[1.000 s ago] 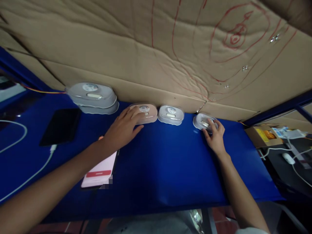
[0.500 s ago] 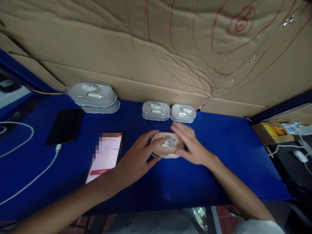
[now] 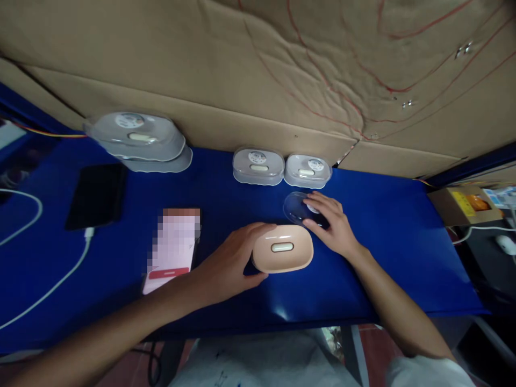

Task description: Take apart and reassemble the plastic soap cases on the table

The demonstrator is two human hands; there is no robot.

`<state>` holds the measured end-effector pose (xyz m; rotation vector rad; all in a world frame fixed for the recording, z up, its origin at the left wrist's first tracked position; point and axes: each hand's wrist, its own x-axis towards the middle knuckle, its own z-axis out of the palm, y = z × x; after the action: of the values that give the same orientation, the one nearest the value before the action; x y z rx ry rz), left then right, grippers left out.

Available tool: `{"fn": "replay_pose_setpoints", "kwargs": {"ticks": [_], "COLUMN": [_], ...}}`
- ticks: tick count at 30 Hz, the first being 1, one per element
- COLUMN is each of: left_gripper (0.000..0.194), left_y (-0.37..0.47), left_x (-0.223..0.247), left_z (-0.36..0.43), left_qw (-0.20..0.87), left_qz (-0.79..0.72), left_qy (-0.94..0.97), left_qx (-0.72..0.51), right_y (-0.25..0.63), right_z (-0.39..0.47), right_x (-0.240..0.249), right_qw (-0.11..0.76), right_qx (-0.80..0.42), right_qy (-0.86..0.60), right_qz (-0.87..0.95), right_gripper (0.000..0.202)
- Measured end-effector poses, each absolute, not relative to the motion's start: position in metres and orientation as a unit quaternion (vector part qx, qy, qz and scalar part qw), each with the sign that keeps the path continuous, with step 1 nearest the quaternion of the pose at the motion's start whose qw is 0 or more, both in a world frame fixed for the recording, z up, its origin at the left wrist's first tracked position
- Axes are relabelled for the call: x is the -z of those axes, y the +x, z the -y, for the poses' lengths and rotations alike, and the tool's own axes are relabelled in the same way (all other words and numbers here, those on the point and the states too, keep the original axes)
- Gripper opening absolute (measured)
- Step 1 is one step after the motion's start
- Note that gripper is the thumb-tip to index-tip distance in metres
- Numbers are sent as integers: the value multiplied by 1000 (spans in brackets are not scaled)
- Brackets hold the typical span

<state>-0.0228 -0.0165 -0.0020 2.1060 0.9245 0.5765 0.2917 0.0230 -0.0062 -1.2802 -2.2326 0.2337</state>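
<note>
A peach-coloured oval container [image 3: 296,258], with a pale oblong piece at its middle, sits uncovered on the blue table cover. My left hand [image 3: 237,258] grips its left end, thumb in front and fingers behind. Just behind and to the right is a clear plastic lid [image 3: 295,208] with a round sticker. My right hand [image 3: 332,223] holds that lid by its right side, its fingers over the sticker. Whether the lid rests on the cloth or hovers slightly above it, I cannot tell.
Two lidded grey containers [image 3: 258,166] stand side by side against the cardboard wall [image 3: 193,70]. Farther left are larger stacked ones [image 3: 139,140]. A lit phone [image 3: 175,242] lies beside my left forearm, near a dark phone [image 3: 97,196] on a white cable. An open carton [image 3: 463,207] is at right.
The clear lid has come off the peach container and moved back and right with my right hand. My left hand stays at the container's left end. The camera view has shifted slightly.
</note>
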Motion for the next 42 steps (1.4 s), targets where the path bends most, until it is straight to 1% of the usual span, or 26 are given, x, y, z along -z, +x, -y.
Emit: {"fn": "replay_pose_setpoints", "kwargs": {"ticks": [3, 7, 9, 11, 13, 14, 16, 18, 20, 23, 25, 26, 28, 30, 32, 34, 36, 38, 40, 42], "left_gripper": [87, 84, 89, 101, 112, 114, 111, 109, 111, 114, 106, 97, 74, 55, 44, 36, 33, 35, 42, 54], "left_y": [-22, -19, -18, -17, -17, -16, -16, -16, -16, -16, -16, -15, -14, -13, -12, -12, -11, -11, -10, -9], "left_x": [-3, -4, 0, 6, 13, 16, 18, 15, 7, -11, -20, -22, -23, -20, -17, -16, -17, -19, -20, -19], "left_z": [16, 13, 12, 13, 14, 14, 16, 16, 14, 8, 3, 1, -1, -1, 2, 5, 7, 9, 10, 12], "left_qw": [390, 434, 455, 467, 464, 458, 452, 472, 534, 656, 711, 729, 755, 772, 775, 769, 762, 768, 780, 790], "left_qz": [-364, -392, -396, -382, -365, -362, -371, -390, -411, -444, -467, -475, -479, -471, -469, -473, -466, -444, -419, -407], "left_qy": [810, 750, 723, 717, 729, 737, 744, 720, 654, 496, 393, 348, 275, 227, 199, 184, 180, 189, 208, 231], "left_qx": [-244, -310, -336, -349, -347, -340, -324, -326, -345, -356, -350, -349, -353, -361, -374, -389, -411, -422, -415, -396], "right_y": [289, 270, 260, 255, 255, 256, 260, 264, 266, 265, 263, 261, 256, 250, 245, 240, 235, 231, 228, 228], "right_z": [-17, 2, 9, 11, 10, 8, 6, 4, 3, 4, 6, 8, 14, 20, 25, 29, 33, 35, 35, 33], "right_x": [3, -11, -14, -14, -11, -10, -9, -10, -13, -16, -16, -15, -13, -11, -12, -14, -17, -18, -17, -14], "right_qw": [245, 217, 192, 194, 220, 237, 276, 324, 374, 419, 424, 421, 397, 346, 284, 241, 223, 210, 195, 180], "right_qx": [-71, -85, -88, -96, -122, -138, -174, -217, -259, -296, -300, -296, -265, -197, -116, -61, -41, -39, -43, -49], "right_qy": [-473, -358, -341, -345, -346, -348, -360, -391, -438, -486, -489, -482, -455, -417, -383, -360, -344, -329, -323, -328], "right_qz": [843, 904, 916, 913, 904, 896, 874, 834, 775, 707, 701, 709, 751, 817, 871, 899, 911, 920, 925, 926], "right_gripper": [41, 51, 51, 47, 45, 46, 44, 41, 38, 43, 46, 47, 47, 47, 49, 48, 46, 43, 41, 42]}}
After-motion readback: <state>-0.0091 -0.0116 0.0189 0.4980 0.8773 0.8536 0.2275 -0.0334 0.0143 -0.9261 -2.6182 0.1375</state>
